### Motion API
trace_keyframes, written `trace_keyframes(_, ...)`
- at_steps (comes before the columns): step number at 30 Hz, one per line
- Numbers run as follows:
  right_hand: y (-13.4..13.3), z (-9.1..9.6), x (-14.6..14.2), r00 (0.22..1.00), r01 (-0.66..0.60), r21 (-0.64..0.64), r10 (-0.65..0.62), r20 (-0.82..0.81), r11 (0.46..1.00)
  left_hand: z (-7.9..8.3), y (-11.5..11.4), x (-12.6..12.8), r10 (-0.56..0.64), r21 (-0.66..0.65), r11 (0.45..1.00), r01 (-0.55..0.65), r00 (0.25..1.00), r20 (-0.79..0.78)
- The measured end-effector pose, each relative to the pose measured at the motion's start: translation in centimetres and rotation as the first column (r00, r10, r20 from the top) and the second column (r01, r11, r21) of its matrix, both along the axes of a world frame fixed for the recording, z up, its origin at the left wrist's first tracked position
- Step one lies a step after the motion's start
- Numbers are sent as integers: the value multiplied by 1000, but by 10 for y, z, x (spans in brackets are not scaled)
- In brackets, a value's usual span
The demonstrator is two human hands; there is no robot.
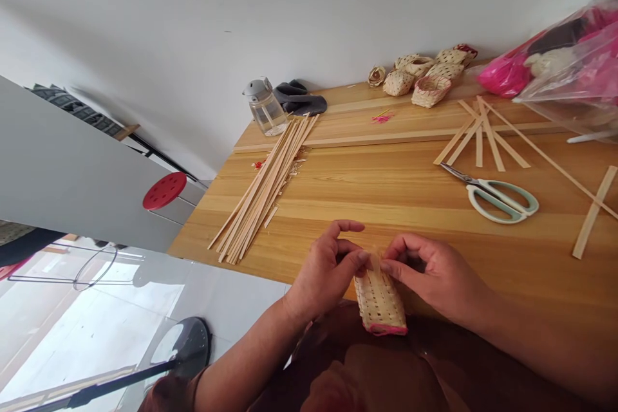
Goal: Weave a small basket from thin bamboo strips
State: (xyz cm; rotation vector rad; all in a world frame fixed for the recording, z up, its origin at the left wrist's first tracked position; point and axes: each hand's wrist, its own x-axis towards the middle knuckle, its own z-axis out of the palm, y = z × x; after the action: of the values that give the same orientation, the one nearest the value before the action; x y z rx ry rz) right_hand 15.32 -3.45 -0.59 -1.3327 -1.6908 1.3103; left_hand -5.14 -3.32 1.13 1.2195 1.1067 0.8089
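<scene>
A small woven basket (pixel 381 299) made of pale strips hangs over the table's near edge, close to my body. Pink edging runs along its lower end. At its upper end, my left hand (pixel 333 264) pinches the weave between thumb and fingers, the index finger raised and curled. My right hand (pixel 429 270) pinches the same end from the other side, thumb against fingers. Short strip ends stick up between the two hands. Fingertips partly hide that end of the basket.
Scissors (pixel 502 196) lie right of my hands, below several loose flat strips (pixel 483 132). A bundle of long strips (pixel 270 193) lies left. Finished small baskets (pixel 429 90), a bottle (pixel 265 109) and plastic bags (pixel 574 64) stand along the wall. A red stool (pixel 165 190) is beyond the table's left edge.
</scene>
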Motion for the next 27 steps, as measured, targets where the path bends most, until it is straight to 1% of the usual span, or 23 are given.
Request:
trace_keyframes(5, -2, 7, -4, 998, -48, -13, 47, -41, 999, 2, 0, 1, 11, -1, 1000, -11, 999, 44)
trace_keyframes(8, -5, 9, -4, 996, -81, 3, 81, -49, 997, 4, -1, -1, 21, -4, 1000, -21, 1000, 16)
trace_keyframes(11, -8, 8, -2, 994, -107, 94, 108, -11, 990, 6, -2, -4, 15, 13, 1000, -15, 1000, -11)
trace_keyframes(14, -9, 6, 1, 988, -153, 212, 141, 69, 965, 9, -3, -7, 9, 1, 1000, -9, 1000, -9)
trace_keyframes(17, -8, 4, 2, 980, -185, 247, 160, 119, 951, 9, -5, -8, 12, -50, 999, -13, 999, -30)
trace_keyframes(19, -5, 4, 3, 978, -186, 255, 155, 137, 949, 8, -7, -10, 13, -64, 998, -19, 996, -90)
trace_keyframes(20, -4, 3, 3, 979, -184, 249, 153, 137, 951, 7, -9, -11, 12, -51, 999, -19, 991, -135)
trace_keyframes(22, -2, 2, 2, 982, -174, 210, 153, 113, 962, 4, -12, -13, 24, 40, 999, -14, 969, -248)
trace_keyframes(24, -1, 0, 1, 989, -145, 151, 137, 63, 978, 1, -15, -14, 70, 220, 976, 10, 933, -354)
trace_keyframes(25, -2, 0, 0, 992, -125, 130, 121, 41, 984, 0, -16, -14, 98, 324, 945, 38, 914, -394)
trace_keyframes(27, -3, -1, -1, 996, -92, 123, 91, 14, 988, -3, -19, -15, 145, 499, 860, 110, 884, -445)
